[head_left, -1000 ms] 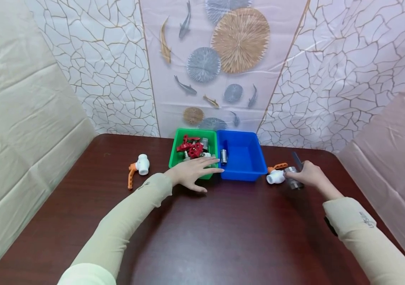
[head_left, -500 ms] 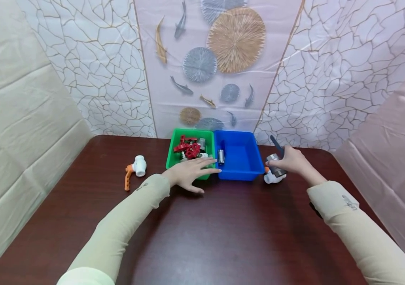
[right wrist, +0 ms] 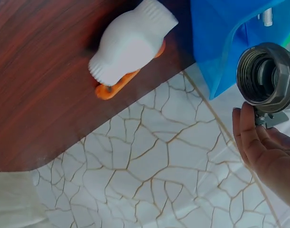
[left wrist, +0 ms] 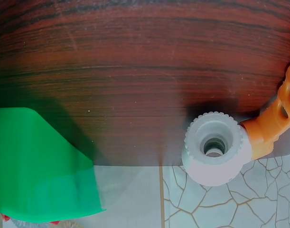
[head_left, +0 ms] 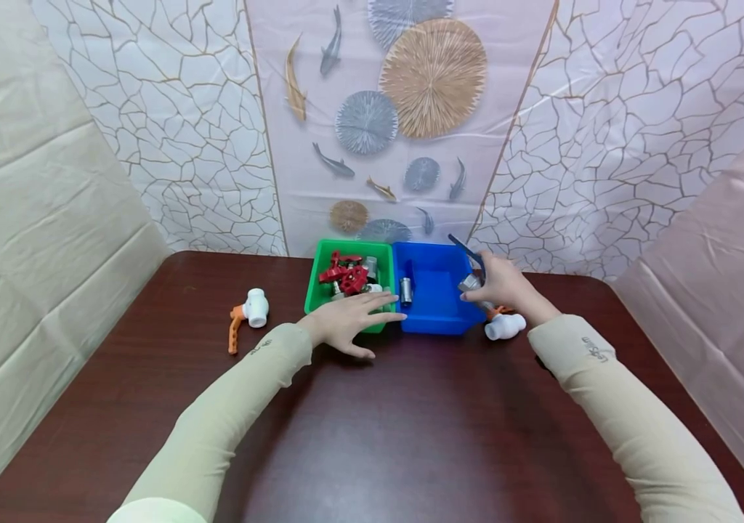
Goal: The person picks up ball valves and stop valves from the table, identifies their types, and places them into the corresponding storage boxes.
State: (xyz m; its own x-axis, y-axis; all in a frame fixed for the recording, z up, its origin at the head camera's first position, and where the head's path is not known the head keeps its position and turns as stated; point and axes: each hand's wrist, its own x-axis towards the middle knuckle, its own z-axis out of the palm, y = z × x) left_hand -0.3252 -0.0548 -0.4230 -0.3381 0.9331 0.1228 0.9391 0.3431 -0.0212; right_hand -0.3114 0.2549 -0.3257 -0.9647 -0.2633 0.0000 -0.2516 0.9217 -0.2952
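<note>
My right hand (head_left: 508, 282) grips a metal ball valve (right wrist: 270, 76) with a long dark lever, over the right rim of the blue bin (head_left: 440, 290). The right wrist view shows the valve's wide threaded opening, with fingertips at its lower side. My left hand (head_left: 349, 318) has its fingers extended across the front of the green bin (head_left: 312, 289), tips reaching toward the blue bin. Inside the green bin lie several valves with red handles (head_left: 354, 279) and other fittings. A small silver valve (head_left: 406, 291) with a blue handle lies along the blue bin's left wall.
A white plastic ball valve (head_left: 256, 308) with an orange handle lies on the dark wooden table (head_left: 372, 428) at left. Another white ball valve (head_left: 505, 327) lies just right of the blue bin. Patterned cloth walls (head_left: 647, 145) enclose the table's back and sides.
My right hand has carried the metal ball valve leftward, from above the right white valve to the blue bin's right rim. My left hand has stayed in place.
</note>
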